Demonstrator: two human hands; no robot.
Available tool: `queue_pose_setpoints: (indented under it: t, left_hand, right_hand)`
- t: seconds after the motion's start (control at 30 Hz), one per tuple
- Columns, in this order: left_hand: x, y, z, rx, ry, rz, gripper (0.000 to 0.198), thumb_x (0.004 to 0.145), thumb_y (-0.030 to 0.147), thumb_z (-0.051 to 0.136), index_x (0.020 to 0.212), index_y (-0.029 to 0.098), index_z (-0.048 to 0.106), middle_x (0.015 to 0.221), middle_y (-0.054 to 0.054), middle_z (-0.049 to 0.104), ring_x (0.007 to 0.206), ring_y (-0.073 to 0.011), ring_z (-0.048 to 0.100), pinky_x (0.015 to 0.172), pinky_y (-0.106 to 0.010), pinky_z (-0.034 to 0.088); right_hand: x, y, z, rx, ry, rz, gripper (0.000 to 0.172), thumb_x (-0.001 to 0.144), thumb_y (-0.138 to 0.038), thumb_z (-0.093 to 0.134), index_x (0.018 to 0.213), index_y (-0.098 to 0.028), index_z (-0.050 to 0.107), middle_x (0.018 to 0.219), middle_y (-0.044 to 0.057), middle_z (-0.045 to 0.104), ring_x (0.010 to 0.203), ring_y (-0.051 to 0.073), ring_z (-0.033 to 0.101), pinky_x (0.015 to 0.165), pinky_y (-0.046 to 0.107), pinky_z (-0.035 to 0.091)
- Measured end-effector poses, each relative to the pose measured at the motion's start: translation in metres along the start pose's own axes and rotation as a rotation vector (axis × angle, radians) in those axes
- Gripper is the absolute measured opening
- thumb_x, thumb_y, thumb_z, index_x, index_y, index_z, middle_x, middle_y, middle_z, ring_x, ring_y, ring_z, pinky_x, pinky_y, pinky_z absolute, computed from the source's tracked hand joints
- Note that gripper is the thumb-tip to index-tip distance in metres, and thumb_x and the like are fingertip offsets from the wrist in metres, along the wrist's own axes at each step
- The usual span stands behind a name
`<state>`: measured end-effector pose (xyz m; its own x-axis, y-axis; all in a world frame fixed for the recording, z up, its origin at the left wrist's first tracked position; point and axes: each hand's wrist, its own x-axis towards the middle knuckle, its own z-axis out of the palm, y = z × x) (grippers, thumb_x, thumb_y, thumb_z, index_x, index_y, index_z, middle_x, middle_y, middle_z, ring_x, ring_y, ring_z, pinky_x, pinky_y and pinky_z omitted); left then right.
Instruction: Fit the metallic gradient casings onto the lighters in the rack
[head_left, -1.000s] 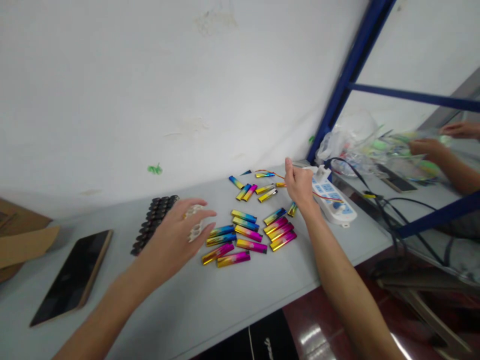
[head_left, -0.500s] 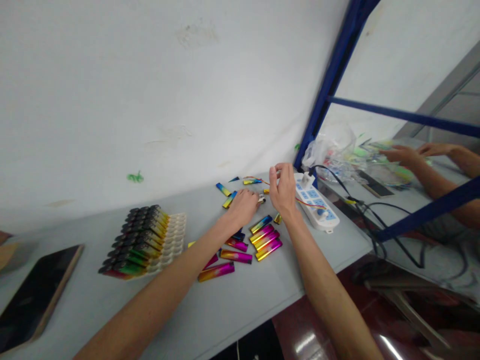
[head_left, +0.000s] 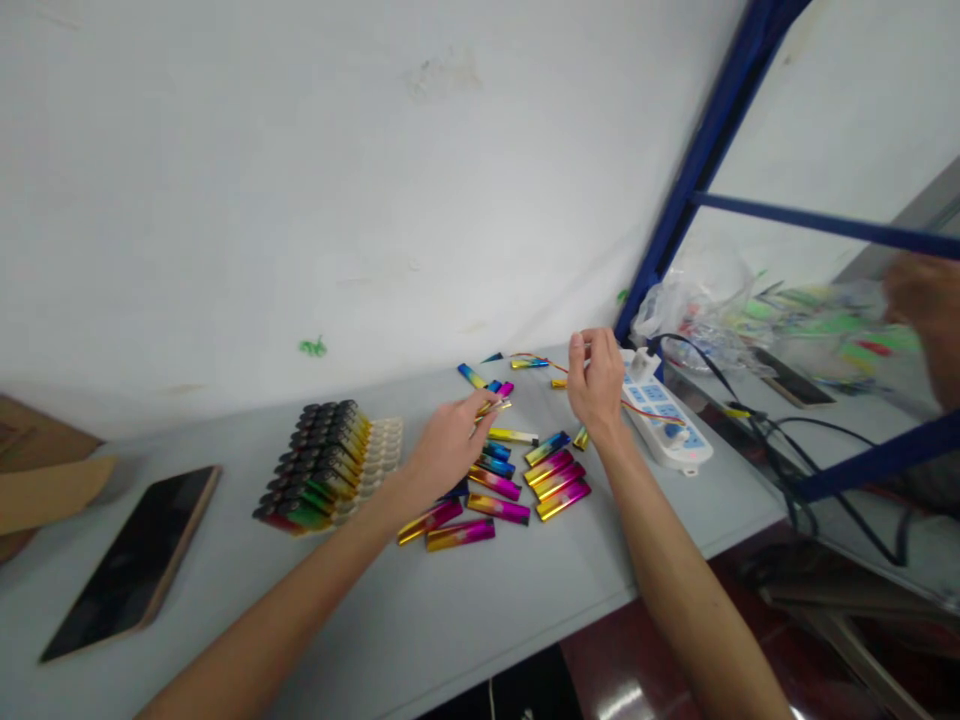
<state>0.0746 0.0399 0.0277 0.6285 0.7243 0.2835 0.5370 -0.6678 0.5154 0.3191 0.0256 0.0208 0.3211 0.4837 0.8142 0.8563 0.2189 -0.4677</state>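
Note:
My left hand (head_left: 448,443) pinches one rainbow-coloured metallic stick (head_left: 493,407) by its near end, just above a scatter of several like sticks (head_left: 517,480) on the grey table (head_left: 375,620). My right hand (head_left: 596,385) is raised near the white power strip (head_left: 664,410), thumb and fingers pinched on a thin red-and-yellow wire (head_left: 645,408) that runs across the strip. To the left a white tray (head_left: 371,455) holds rows of dark-capped coloured sticks (head_left: 315,465).
A dark phone (head_left: 135,560) lies at the left, with cardboard (head_left: 45,490) beyond it. A blue frame post (head_left: 697,170) rises at the table's right end. Black cables (head_left: 765,430) and plastic bags (head_left: 697,300) lie past it. Another person's hand (head_left: 919,295) works at the far right.
My left hand went from the tray over to the loose sticks and now has pulled back a little with one stick pinched. My right hand stayed by the power strip.

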Motion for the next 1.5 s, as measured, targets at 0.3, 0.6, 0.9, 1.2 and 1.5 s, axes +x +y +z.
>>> queue_pose_setpoints:
  t: [0.3,0.6,0.9,1.2,1.5]
  left_hand:
    - [-0.071,-0.022,-0.029,-0.989,0.127,-0.43,0.056,0.086,0.073,0.076,0.096,0.024,0.051,0.061,0.012,0.041,0.048,-0.007,0.032,0.046,-0.018,0.025]
    - [-0.092,-0.036,-0.021,-0.825,0.285,-0.564,0.061,0.083,0.072,0.068,0.058,0.025,0.036,0.05,0.01,0.029,0.043,-0.0064,0.025,0.041,-0.022,0.019]
    - [-0.093,-0.033,-0.015,-0.811,0.297,-0.569,0.049,0.081,0.061,0.066,0.059,0.025,0.04,0.05,0.008,0.035,0.043,-0.0078,0.03,0.041,-0.023,0.021]
    - [-0.089,-0.024,-0.017,-0.84,0.242,-0.556,0.051,0.081,0.066,0.06,0.058,0.026,0.039,0.047,0.009,0.034,0.041,-0.0075,0.03,0.041,-0.023,0.025]
    - [-0.092,-0.034,-0.01,-0.742,0.334,-0.553,0.039,0.082,0.052,0.059,0.06,0.026,0.042,0.049,0.009,0.035,0.044,-0.0087,0.03,0.043,-0.024,0.021]
  right_hand:
    - [-0.013,-0.013,0.012,0.049,-0.095,-0.076,0.031,0.113,-0.04,0.04,0.089,-0.025,0.053,0.088,0.007,0.06,0.082,0.024,0.057,0.079,0.04,0.044]
    - [-0.022,-0.025,0.019,0.059,-0.162,-0.132,0.037,0.115,-0.042,0.039,0.083,-0.026,0.05,0.082,0.004,0.057,0.08,0.024,0.056,0.076,0.039,0.043]
    - [-0.024,-0.026,0.019,0.059,-0.178,-0.138,0.04,0.115,-0.044,0.039,0.081,-0.026,0.052,0.08,0.004,0.056,0.08,0.023,0.055,0.075,0.038,0.042]
    - [-0.024,-0.026,0.021,0.088,-0.18,-0.135,0.037,0.114,-0.039,0.041,0.081,-0.026,0.051,0.081,0.005,0.057,0.08,0.023,0.056,0.075,0.039,0.043]
    - [-0.026,-0.029,0.021,0.106,-0.2,-0.148,0.035,0.114,-0.039,0.041,0.084,-0.026,0.053,0.085,0.006,0.06,0.081,0.023,0.057,0.076,0.04,0.044]
